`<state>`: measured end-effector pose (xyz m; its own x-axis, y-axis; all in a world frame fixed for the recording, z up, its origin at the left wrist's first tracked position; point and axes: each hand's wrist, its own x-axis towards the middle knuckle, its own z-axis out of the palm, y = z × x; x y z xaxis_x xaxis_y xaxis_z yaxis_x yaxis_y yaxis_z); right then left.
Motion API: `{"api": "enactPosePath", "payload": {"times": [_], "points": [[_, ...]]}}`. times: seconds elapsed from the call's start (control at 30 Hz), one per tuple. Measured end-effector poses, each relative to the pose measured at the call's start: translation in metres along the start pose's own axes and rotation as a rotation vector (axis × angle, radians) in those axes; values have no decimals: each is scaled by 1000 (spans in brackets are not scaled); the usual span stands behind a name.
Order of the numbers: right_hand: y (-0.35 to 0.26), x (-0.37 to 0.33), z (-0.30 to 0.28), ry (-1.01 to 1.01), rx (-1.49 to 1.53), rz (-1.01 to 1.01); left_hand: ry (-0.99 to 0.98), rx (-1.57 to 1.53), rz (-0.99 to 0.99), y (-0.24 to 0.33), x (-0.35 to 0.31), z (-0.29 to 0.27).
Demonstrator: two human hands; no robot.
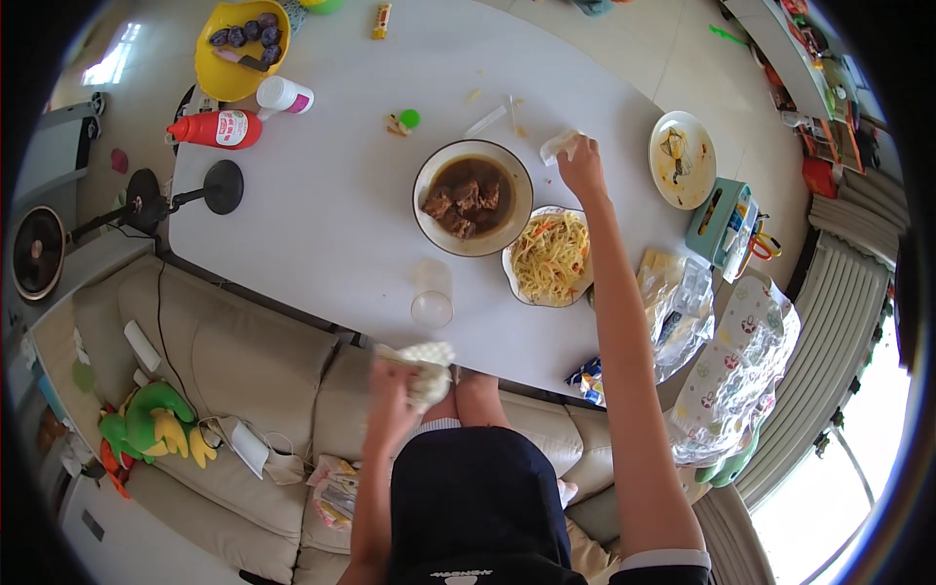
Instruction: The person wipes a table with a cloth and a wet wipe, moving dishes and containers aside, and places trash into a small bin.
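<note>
My left hand (390, 398), slightly blurred, is closed around a crumpled pale cloth (427, 375) just off the table's near edge, above my lap. Out across the table, my right hand (582, 166) pinches a white tissue (558, 146) close to the tabletop. Left of that hand is a bowl of meat in brown broth (473, 200). Under my right forearm's left side sits a plate of shredded vegetables (549, 255). Between the bowl and the near edge stands a clear cup (432, 297). Small scraps and a green cap (409, 118) lie beyond the bowl.
On the right are a plate with food remains (682, 161), a teal tissue box (717, 219) and plastic packaging (675, 312). On the left stand a red squeeze bottle (219, 129), a white bottle (283, 96) and a yellow fruit bowl (209, 68). A sofa (234, 322) runs along the near side.
</note>
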<state>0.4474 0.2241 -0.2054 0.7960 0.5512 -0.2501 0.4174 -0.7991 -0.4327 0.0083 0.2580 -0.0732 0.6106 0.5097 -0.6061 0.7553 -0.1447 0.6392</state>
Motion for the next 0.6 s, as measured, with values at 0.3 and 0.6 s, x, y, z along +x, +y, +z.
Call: {"api": "enactPosePath", "payload": {"times": [0.3, 0.6], "points": [[17, -180, -115, 50, -163, 33, 278, 685, -141, 15, 62, -80], [64, -254, -78, 11, -237, 266, 101, 156, 357, 44, 86, -8]]}}
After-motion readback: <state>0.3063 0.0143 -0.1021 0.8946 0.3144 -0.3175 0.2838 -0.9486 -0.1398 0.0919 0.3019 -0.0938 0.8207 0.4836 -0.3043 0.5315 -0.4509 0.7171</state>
